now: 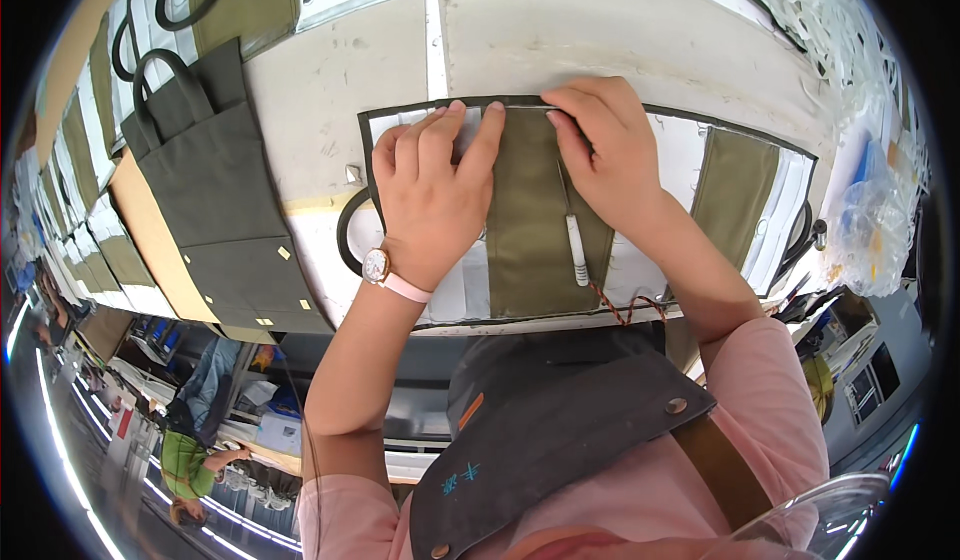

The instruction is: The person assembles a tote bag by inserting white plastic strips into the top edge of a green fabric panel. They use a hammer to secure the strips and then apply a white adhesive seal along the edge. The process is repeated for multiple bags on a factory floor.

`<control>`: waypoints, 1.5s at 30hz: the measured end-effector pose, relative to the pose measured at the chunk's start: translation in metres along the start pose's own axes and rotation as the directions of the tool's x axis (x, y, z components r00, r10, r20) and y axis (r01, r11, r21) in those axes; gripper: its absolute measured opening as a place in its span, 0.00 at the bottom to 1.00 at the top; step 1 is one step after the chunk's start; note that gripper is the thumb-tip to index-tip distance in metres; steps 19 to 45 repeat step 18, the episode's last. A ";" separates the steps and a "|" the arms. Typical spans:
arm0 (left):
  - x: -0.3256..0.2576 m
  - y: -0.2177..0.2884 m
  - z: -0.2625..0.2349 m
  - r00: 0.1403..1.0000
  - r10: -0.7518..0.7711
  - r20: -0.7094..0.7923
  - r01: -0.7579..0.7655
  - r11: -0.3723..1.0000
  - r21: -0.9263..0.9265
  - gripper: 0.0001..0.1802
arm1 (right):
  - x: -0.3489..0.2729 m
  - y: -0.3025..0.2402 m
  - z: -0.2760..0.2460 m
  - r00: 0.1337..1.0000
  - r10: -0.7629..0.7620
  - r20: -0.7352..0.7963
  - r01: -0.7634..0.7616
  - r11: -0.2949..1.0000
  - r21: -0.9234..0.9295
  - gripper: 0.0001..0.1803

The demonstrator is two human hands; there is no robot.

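Observation:
A flat fabric bag panel (535, 250), with an olive green centre strip and white lined sides edged in dark trim, lies on the worktable (330, 90) in front of me. My left hand (432, 195) lies flat on its left part, fingers pressing at the top edge. My right hand (605, 150) pinches the top edge of the olive strip. A white pen-like tool (576, 250) on a braided orange cord (625, 308) rests on the strip below my right hand. I wear a pink-strapped watch (385, 272) on the left wrist.
A stack of dark grey bag pieces with loop handles (215, 190) lies to the left. More olive and white panels (740, 200) lie to the right and at the far edge. Clear plastic bags (865, 220) pile up at the right. Another person (190, 460) stands at lower left.

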State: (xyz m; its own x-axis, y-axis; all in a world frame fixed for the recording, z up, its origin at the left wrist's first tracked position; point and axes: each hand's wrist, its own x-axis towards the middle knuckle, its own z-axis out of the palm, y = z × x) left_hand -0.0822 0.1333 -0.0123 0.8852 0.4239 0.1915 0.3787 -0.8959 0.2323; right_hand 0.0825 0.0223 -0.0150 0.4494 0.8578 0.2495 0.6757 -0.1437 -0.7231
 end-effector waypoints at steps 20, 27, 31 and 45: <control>0.001 0.003 -0.003 0.999 -0.004 0.042 0.002 0.999 0.047 0.25 | 0.000 -0.005 -0.005 0.930 -0.281 0.238 0.328 0.926 -0.186 0.23; 0.001 0.003 -0.003 0.999 -0.004 0.042 0.002 0.999 0.047 0.25 | 0.000 -0.005 -0.005 0.930 -0.281 0.238 0.328 0.926 -0.186 0.23; 0.001 0.003 -0.003 0.999 -0.004 0.042 0.002 0.999 0.047 0.25 | 0.000 -0.005 -0.005 0.930 -0.281 0.238 0.328 0.926 -0.186 0.23; 0.001 0.003 -0.003 0.999 -0.004 0.042 0.002 0.999 0.047 0.25 | 0.000 -0.005 -0.005 0.930 -0.281 0.238 0.328 0.926 -0.186 0.23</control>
